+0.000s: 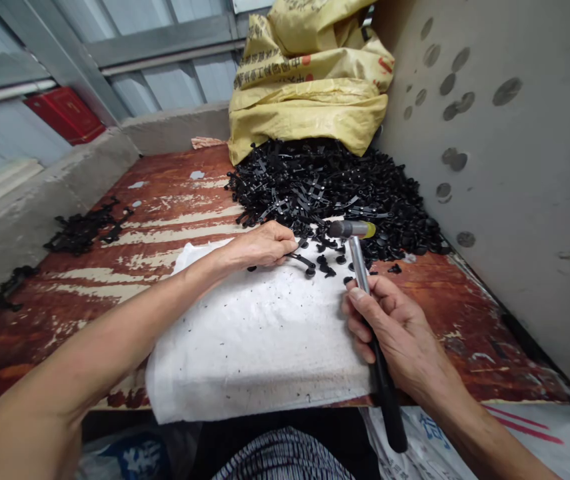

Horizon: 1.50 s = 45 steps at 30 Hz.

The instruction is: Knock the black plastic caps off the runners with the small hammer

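Across the red tabletop, remaining black parts are heaped beyond the left hand, one piece apparently pinched by it, a hammer gripped by the closed right hand.

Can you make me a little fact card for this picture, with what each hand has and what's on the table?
Left hand: pinching a small black piece
Right hand: gripping a mallet, head up
Mallet head: dark one end, yellow the other
Under the hands: white cloth
Farther back: heap of black parts by a yellow sack
Table: reddish-brown, worn
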Each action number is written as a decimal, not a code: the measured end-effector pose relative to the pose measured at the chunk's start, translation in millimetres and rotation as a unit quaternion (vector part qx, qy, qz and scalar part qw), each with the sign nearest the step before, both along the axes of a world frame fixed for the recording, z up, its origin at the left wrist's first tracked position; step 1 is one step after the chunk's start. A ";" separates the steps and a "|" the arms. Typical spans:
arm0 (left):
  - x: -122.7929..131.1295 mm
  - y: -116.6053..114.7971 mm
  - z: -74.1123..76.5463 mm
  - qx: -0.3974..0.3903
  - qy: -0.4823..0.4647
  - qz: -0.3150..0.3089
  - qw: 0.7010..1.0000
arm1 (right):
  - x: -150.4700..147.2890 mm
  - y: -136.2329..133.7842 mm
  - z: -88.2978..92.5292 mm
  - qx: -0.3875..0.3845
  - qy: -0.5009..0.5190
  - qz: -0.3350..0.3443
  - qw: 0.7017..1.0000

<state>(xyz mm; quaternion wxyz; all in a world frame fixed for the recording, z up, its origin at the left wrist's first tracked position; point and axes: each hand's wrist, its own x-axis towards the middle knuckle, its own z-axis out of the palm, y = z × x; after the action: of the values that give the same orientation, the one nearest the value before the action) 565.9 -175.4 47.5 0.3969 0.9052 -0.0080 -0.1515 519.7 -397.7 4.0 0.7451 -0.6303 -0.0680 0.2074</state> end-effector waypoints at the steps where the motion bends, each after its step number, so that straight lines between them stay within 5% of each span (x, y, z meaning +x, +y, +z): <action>1: 1.1 -0.4 0.3 0.002 0.000 0.000 1.000 | -0.3 -0.5 0.0 -0.008 -0.003 0.003 1.000; 4: 1.7 -2.2 1.2 0.010 0.001 0.005 1.000 | 2.5 -4.6 0.9 -0.065 -0.034 0.022 0.997; 7: -0.9 -2.9 1.6 0.007 0.008 0.001 1.000 | 12.7 -9.6 4.5 -0.175 -0.176 0.036 0.968; 13: -1.0 2.2 -5.3 -0.042 0.027 0.014 0.999 | 38.1 -6.6 12.3 -0.272 -0.500 -0.029 0.822; 18: 1.2 6.3 -10.6 -0.071 0.033 0.012 0.997 | 47.8 -2.6 13.2 -0.468 -0.531 0.023 0.706; 20: 0.2 6.3 -9.0 -0.071 0.031 0.011 0.997 | 48.5 -3.2 14.9 -0.500 -0.527 0.039 0.686; 24: -2.9 3.6 -2.8 -0.052 0.037 0.018 0.998 | 47.6 -4.6 16.8 -0.409 -0.571 -0.033 0.711; 28: -4.0 1.0 -2.1 -0.041 0.037 0.017 0.998 | 51.5 -4.0 14.4 -0.491 -0.540 0.037 0.682; 33: -4.8 -0.3 -2.8 -0.016 0.038 0.021 0.999 | 51.9 -3.9 15.9 -0.442 -0.550 -0.002 0.709; 38: -6.7 -3.6 3.6 -0.021 0.055 0.027 0.998 | 49.6 -4.4 17.5 -0.528 -0.515 0.056 0.673; 42: -6.7 -2.5 7.4 -0.065 0.114 0.056 0.990 | 53.6 -3.0 17.5 -0.502 -0.474 0.038 0.722; 43: -6.6 -2.0 7.7 -0.082 0.132 0.058 0.986 | 54.5 -2.4 18.1 -0.481 -0.444 0.038 0.755; 45: -7.0 -1.4 8.0 -0.108 0.163 0.063 0.979 | 54.7 -2.2 20.5 -0.360 -0.331 0.013 0.872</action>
<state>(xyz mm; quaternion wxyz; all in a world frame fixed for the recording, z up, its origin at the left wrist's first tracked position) 558.8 -176.8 55.5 0.4975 0.8187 0.0976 -0.2697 574.4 -399.9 24.5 0.3973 -0.8859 -0.2393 0.0062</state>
